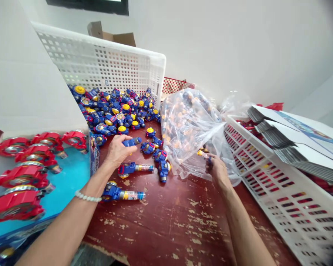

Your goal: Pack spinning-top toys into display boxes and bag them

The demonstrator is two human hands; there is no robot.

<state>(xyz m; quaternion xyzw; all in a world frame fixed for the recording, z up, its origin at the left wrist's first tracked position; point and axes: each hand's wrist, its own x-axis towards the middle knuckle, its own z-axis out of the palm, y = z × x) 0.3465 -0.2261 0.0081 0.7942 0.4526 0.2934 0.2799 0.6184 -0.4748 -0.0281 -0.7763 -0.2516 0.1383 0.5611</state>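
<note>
My left hand (118, 150) is closed around a blue toy (131, 142) with a dark round end pointing right. My right hand (217, 168) pinches a small printed tube (203, 153) with a yellow-orange end, at the mouth of a clear plastic bag (188, 129) full of similar small pieces. Below my left hand lie two blue toys with printed tubes attached, a farther one (133, 168) and a nearer one (123, 193). Several blue toys without tubes, such as one (163, 170), lie between my hands.
A white basket (133, 61) on its side spills many blue toys at the back left. At left, an open box (69, 166) holds several red toys (24, 177). On the right, a slatted white basket (266, 192) of red pieces carries stacked flat cartons (308, 147). The tabletop (166, 225) is worn red.
</note>
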